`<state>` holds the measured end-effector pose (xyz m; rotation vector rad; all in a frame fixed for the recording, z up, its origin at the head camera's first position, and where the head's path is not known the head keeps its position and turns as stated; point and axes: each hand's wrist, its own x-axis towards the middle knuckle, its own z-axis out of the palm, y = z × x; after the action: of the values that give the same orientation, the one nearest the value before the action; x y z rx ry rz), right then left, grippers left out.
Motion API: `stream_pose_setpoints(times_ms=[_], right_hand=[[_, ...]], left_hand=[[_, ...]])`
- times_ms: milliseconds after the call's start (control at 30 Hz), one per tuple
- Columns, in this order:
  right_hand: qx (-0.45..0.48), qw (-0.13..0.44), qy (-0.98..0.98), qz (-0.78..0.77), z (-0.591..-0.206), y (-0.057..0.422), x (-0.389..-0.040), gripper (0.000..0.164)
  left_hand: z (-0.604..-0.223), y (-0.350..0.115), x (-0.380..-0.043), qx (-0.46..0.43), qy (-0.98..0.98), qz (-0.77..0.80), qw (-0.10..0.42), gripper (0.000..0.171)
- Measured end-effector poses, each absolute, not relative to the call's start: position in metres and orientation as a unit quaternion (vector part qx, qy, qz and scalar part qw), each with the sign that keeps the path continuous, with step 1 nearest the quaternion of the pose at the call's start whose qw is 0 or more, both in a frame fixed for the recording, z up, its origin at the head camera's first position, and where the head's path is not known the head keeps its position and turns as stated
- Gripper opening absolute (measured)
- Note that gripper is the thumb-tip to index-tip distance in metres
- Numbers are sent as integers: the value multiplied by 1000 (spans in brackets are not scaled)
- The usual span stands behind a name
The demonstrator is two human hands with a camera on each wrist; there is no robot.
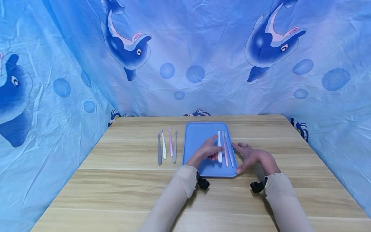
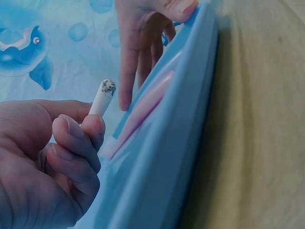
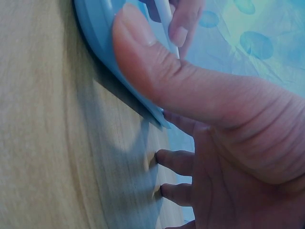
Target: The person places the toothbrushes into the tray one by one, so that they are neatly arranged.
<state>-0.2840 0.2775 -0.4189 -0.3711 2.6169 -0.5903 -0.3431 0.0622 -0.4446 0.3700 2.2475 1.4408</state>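
A left hand (image 1: 209,149) pinches a white toothbrush (image 1: 219,140), its middle hidden by fingers, over a blue tray (image 1: 194,135); the right hand (image 1: 252,157), fingers spread, touches the tray's right edge, surface (image 1: 295,158) stretching beyond.

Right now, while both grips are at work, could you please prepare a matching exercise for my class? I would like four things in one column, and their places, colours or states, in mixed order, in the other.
Things:
1. Left grip
2. Right grip
3. Tray
4. Row of four toothbrushes

Places, colours or states:
A. Blue, with rounded corners
B. Pinches a white toothbrush
C. On the table, left of the tray
D. At the tray's right edge, fingers spread, holding no toothbrush

Right pairs: 1-B, 2-D, 3-A, 4-C
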Motion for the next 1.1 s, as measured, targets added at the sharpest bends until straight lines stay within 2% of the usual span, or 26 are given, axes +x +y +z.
stream_pose_setpoints(times_ms=[1100], right_hand=[[-146,219,940,-219,-419,278,-285,130]], left_hand=[[-453,77,-341,113,828,499,229,83]])
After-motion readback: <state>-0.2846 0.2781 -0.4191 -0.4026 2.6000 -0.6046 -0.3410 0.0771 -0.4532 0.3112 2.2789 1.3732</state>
